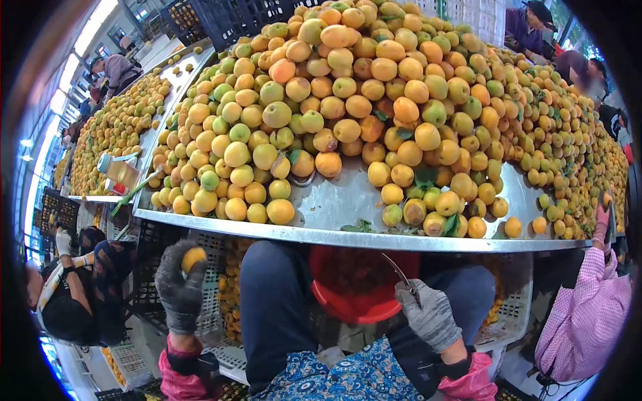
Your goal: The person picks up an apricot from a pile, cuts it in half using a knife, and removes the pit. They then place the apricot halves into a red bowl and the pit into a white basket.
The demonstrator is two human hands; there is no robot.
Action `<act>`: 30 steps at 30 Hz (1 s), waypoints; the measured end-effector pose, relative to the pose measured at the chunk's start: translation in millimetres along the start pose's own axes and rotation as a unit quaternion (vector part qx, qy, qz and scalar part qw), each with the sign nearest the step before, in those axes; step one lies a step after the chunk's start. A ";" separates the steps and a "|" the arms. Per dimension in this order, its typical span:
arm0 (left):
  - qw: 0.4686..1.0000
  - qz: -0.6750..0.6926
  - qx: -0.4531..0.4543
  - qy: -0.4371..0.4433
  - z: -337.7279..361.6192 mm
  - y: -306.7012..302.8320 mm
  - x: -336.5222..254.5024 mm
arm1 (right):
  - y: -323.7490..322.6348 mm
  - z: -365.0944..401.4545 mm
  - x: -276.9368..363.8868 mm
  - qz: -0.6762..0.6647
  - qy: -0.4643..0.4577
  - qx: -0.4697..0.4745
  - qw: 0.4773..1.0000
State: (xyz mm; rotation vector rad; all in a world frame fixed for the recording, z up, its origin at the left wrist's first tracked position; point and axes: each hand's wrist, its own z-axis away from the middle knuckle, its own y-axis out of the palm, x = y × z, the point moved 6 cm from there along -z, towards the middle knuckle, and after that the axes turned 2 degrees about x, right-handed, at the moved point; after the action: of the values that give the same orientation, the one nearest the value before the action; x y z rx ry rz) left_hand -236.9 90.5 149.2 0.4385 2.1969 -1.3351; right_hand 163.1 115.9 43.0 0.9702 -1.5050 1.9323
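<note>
My left hand (pixel 179 291), in a dark grey glove, holds a yellow-orange fruit (pixel 194 258) below the table's edge, at the left. On the right, my right hand (pixel 428 314), in a lighter grey glove, is closed on a thin curved metal tool (pixel 399 270) whose tip points up and left. The tool touches no fruit. A large heap of yellow, orange and green fruit (pixel 334 107) lies on the metal table (pixel 321 204) in front of me.
Between my knees stands a red basin (pixel 358 307) with dark contents. Crates of fruit (pixel 233 294) stand below the table's edge. Co-workers sit close by on both sides, one in a pink checked sleeve (pixel 588 301). A bottle (pixel 119 171) lies at the left.
</note>
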 end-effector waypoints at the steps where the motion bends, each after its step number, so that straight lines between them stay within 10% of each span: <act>1: 1.000 -0.005 0.007 -0.001 14.0 -5.4 31.8 | -1.6 2.9 1.1 -0.005 0.005 0.003 1.000; 4: 0.984 -0.043 0.097 -0.143 56.8 -9.6 114.7 | -8.2 6.1 -2.0 -0.185 0.095 0.023 0.978; 6: 0.954 -0.296 0.003 0.044 56.2 -15.9 81.9 | -16.6 9.7 -5.6 -0.314 0.167 0.007 0.934; 10: 0.977 0.084 0.018 -0.195 54.8 17.2 -16.6 | -32.8 10.8 -7.5 -0.445 0.176 -0.104 0.872; 11: 0.994 0.073 0.077 -0.004 60.2 50.6 -42.2 | -38.0 9.7 -7.3 -0.434 0.161 -0.124 0.878; 13: 0.957 0.074 0.279 0.036 48.1 140.5 -120.8 | -44.7 11.7 -9.3 -0.441 0.139 -0.188 0.867; 16: 0.847 -0.033 0.529 -0.025 96.5 295.3 -101.9 | -56.3 28.2 -40.8 -0.528 0.087 -0.316 0.784; 19: 0.901 -0.075 0.413 0.109 162.8 411.5 -41.4 | -53.0 48.3 -74.4 -0.550 0.124 -0.385 0.731; 30: 0.779 -0.107 0.617 0.009 207.8 498.3 3.1 | -34.8 98.8 -146.2 -0.503 0.293 -0.481 0.655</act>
State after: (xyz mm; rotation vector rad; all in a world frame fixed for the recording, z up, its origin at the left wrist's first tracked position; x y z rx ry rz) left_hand 77.5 135.0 -287.4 0.6325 1.0634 -2.7898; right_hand 302.5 35.3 -37.2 0.3856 -0.9479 0.3733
